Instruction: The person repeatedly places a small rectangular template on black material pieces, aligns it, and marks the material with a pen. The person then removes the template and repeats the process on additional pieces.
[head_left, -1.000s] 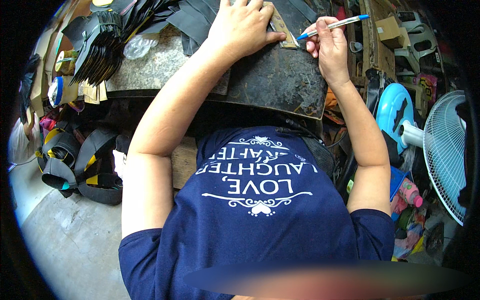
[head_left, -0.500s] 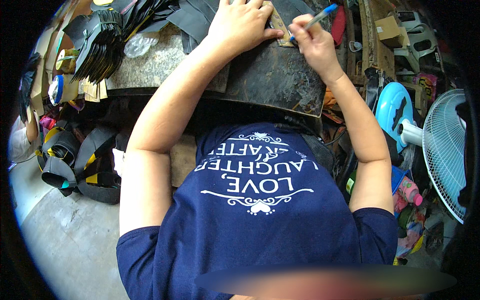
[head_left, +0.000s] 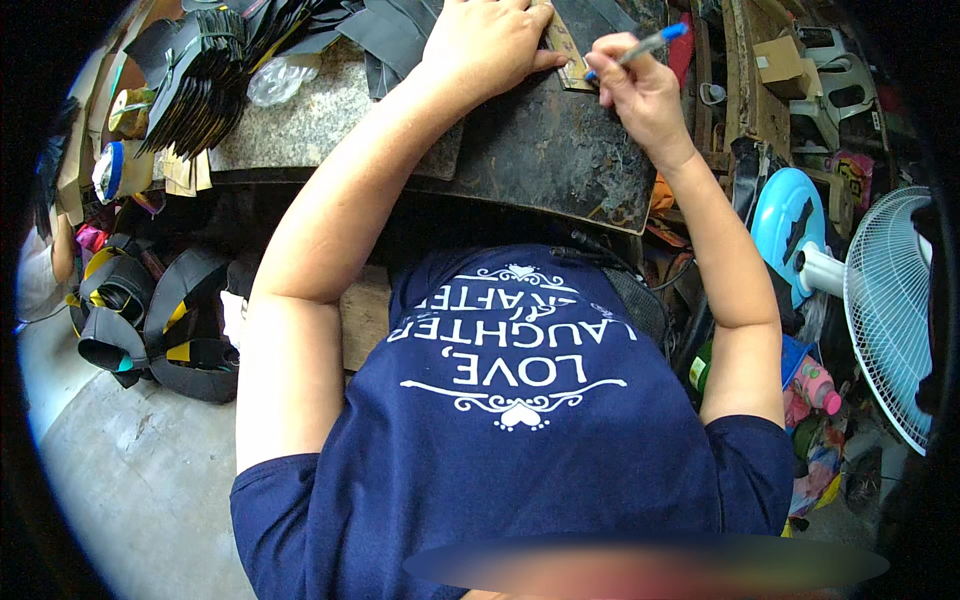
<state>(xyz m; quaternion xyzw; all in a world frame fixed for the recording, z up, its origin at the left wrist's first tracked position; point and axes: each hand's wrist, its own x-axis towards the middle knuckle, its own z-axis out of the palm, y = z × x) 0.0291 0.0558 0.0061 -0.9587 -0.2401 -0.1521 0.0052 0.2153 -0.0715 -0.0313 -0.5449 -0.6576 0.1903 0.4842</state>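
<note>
At the top of the view, my left hand [head_left: 490, 45] lies over a dark worktable [head_left: 550, 150], its thumb stretched toward a narrow tan ruler-like strip [head_left: 566, 48] with marks along it. Its fingers are spread and press on or beside the strip; their tips are partly cut off by the upper edge. My right hand [head_left: 645, 95] is closed around a clear pen [head_left: 645, 50] with blue ends. The pen slants, its lower tip beside the strip's near end. Whether the tip touches the surface I cannot tell. Flat black sheets [head_left: 390, 35] lie left of my left hand.
Tied black cut pieces [head_left: 195, 85] and a crumpled clear plastic bag [head_left: 283, 80] sit at the table's left. Rolled black pieces [head_left: 150, 320] stand below on the floor. On the right are a fan [head_left: 890, 320], a blue round base [head_left: 790, 235] and a cardboard box [head_left: 783, 65].
My right hand and the pen have shifted slightly to the right, with the pen's upper end lower than before. My left hand stays on the strip almost unmoved.
</note>
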